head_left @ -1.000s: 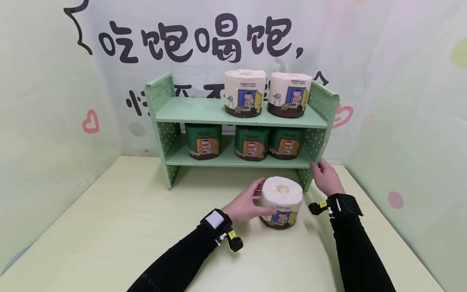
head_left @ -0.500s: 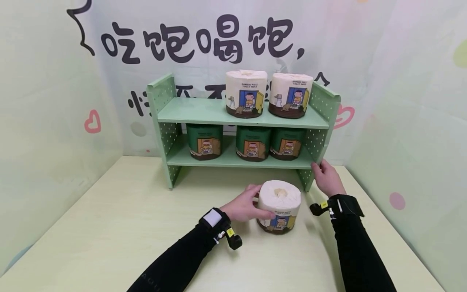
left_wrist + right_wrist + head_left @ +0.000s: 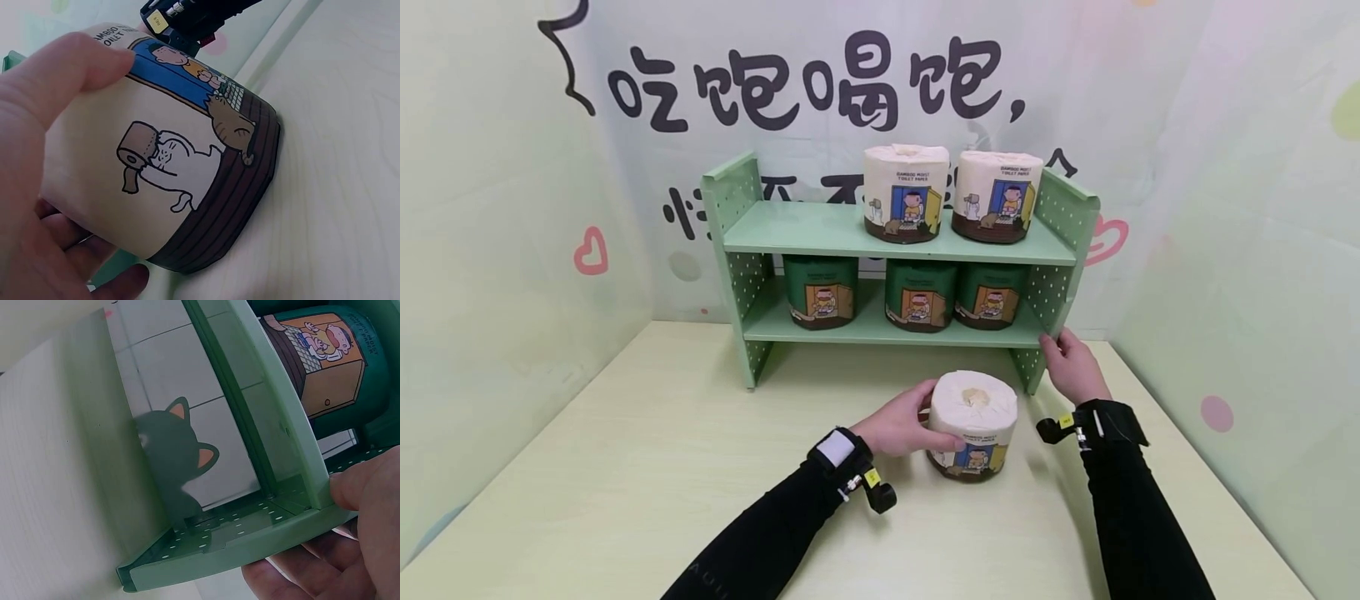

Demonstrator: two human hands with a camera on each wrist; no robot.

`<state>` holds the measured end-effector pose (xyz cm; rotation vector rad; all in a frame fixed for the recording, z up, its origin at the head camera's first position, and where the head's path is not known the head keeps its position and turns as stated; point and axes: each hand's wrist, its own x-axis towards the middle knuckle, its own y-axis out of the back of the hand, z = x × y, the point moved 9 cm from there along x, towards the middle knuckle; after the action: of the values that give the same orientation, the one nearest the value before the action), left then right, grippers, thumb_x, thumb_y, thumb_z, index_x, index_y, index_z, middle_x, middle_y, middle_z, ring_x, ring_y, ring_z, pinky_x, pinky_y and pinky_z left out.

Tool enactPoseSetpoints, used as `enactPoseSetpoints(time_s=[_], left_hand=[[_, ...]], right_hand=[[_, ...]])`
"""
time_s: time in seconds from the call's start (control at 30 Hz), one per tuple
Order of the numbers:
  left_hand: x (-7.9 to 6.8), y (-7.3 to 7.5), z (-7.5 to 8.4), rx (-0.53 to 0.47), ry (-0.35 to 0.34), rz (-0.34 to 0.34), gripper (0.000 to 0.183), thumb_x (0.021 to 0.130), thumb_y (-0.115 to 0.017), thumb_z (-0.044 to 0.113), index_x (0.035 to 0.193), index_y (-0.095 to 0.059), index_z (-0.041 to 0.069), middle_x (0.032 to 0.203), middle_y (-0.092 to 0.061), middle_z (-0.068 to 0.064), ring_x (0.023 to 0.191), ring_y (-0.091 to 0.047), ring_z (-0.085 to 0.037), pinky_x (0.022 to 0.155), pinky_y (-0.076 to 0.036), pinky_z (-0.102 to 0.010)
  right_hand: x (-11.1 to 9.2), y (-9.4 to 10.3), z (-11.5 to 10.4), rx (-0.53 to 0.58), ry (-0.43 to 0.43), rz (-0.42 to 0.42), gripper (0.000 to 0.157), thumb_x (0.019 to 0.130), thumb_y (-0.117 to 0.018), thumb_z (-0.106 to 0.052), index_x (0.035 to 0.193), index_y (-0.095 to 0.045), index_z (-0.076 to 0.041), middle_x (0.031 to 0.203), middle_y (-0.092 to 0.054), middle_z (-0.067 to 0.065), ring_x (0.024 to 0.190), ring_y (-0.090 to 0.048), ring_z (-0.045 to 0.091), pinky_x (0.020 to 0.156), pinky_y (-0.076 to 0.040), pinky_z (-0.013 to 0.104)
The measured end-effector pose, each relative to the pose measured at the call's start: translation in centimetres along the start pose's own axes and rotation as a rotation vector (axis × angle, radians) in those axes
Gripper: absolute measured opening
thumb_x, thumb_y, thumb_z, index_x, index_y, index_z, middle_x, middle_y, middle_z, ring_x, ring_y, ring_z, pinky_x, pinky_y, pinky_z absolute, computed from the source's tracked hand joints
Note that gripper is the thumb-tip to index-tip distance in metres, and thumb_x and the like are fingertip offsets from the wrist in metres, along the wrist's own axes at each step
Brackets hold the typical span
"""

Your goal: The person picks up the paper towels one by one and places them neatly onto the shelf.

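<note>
In the head view my left hand (image 3: pixel 904 423) grips a white-wrapped toilet paper roll (image 3: pixel 976 406) standing in front of the shelf's right half. The left wrist view shows the thumb (image 3: pixel 94 62) across the printed side of this roll (image 3: pixel 181 144), with the other fingers round its far side. My right hand (image 3: pixel 1077 369) holds the right side panel of a light green two-tier shelf (image 3: pixel 805 225), at about the height of the lower board. Seen from the right wrist, thumb and fingers (image 3: pixel 306 569) pinch the edge of that perforated panel (image 3: pixel 206 562).
Two white toilet paper rolls, one left (image 3: pixel 906 196) and one right (image 3: pixel 997 200), stand on the upper board. Several green rolls (image 3: pixel 822 292) occupy the lower board. A pale tabletop (image 3: pixel 587 467) lies between printed walls (image 3: pixel 1217 275) on both sides and behind.
The left hand has brought the toilet paper roll slightly toward me and to the left, mostly in the first half second. The right hand keeps its hold on the shelf.
</note>
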<state>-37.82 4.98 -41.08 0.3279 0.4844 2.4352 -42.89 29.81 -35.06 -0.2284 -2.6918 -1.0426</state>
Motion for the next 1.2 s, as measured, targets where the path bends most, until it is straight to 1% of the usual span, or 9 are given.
enactPoseSetpoints(time_s=[0.23,0.37,0.53,0.63,0.87,0.97,1.07,1.2], left_hand=[[-0.1,0.2,0.1,0.003,0.008,0.011,0.091,0.076,-0.089,0.027,0.148,-0.035,0.014,0.131,-0.052,0.003,0.117,-0.048,-0.010,0.097,-0.045,-0.039],[-0.2,0.4,0.1,-0.006,0.002,0.016,0.093,0.075,-0.090,0.028,0.148,-0.035,0.015,0.131,-0.052,0.003,0.117,-0.047,-0.011,0.098,-0.044,-0.040],[-0.3,0.7,0.1,-0.025,-0.011,0.009,0.094,0.074,-0.090,0.027,0.149,-0.034,0.018,0.133,-0.050,0.004,0.120,-0.045,-0.012,0.099,-0.043,-0.042],[-0.3,0.9,0.2,-0.017,-0.022,0.000,0.091,0.075,-0.090,0.026,0.148,-0.036,0.020,0.132,-0.051,0.005,0.120,-0.045,-0.011,0.099,-0.043,-0.041],[-0.4,1.3,0.4,-0.005,-0.024,-0.006,0.091,0.075,-0.090,0.028,0.148,-0.037,0.020,0.129,-0.053,0.005,0.116,-0.047,-0.011,0.095,-0.046,-0.039],[-0.5,1.6,0.6,-0.008,-0.028,0.001,0.091,0.075,-0.090,0.029,0.148,-0.037,0.020,0.128,-0.053,0.004,0.116,-0.047,-0.013,0.094,-0.047,-0.039],[-0.6,1.8,1.0,-0.019,-0.033,0.010,0.091,0.076,-0.089,0.025,0.149,-0.035,0.017,0.129,-0.052,0.001,0.117,-0.047,-0.016,0.093,-0.047,-0.040],[-0.7,2.3,1.6,-0.047,-0.037,0.025,0.093,0.076,-0.089,0.024,0.150,-0.033,0.015,0.131,-0.052,-0.001,0.117,-0.047,-0.018,0.092,-0.048,-0.040]], right_hand=[[-0.1,0.1,0.0,-0.002,0.007,0.004,0.048,0.110,-0.033,-0.034,0.141,-0.045,0.000,0.129,-0.053,0.029,0.113,-0.052,0.041,0.094,-0.041,0.059],[-0.1,0.2,0.1,-0.008,0.005,0.010,0.048,0.110,-0.034,-0.035,0.140,-0.046,0.000,0.127,-0.054,0.028,0.110,-0.053,0.040,0.092,-0.042,0.058],[0.0,0.1,0.1,-0.010,0.001,0.013,0.048,0.110,-0.034,-0.036,0.139,-0.046,-0.001,0.125,-0.056,0.028,0.108,-0.054,0.039,0.090,-0.043,0.058],[0.0,0.0,0.2,-0.009,0.002,0.011,0.048,0.110,-0.034,-0.036,0.140,-0.046,0.000,0.126,-0.055,0.028,0.108,-0.054,0.040,0.090,-0.043,0.059],[0.0,0.1,0.2,-0.006,0.009,0.009,0.048,0.110,-0.034,-0.035,0.140,-0.046,0.000,0.126,-0.055,0.029,0.108,-0.054,0.041,0.091,-0.043,0.059],[0.0,0.1,0.1,-0.008,0.010,0.010,0.048,0.110,-0.034,-0.036,0.141,-0.045,-0.001,0.126,-0.055,0.029,0.107,-0.054,0.040,0.090,-0.043,0.059],[-0.1,0.1,0.0,-0.007,0.008,0.009,0.048,0.110,-0.034,-0.035,0.142,-0.045,-0.001,0.127,-0.054,0.029,0.108,-0.054,0.040,0.090,-0.043,0.058],[0.0,0.0,0.0,-0.001,0.006,0.008,0.048,0.110,-0.034,-0.035,0.141,-0.045,-0.001,0.128,-0.054,0.029,0.109,-0.054,0.040,0.092,-0.043,0.059]])
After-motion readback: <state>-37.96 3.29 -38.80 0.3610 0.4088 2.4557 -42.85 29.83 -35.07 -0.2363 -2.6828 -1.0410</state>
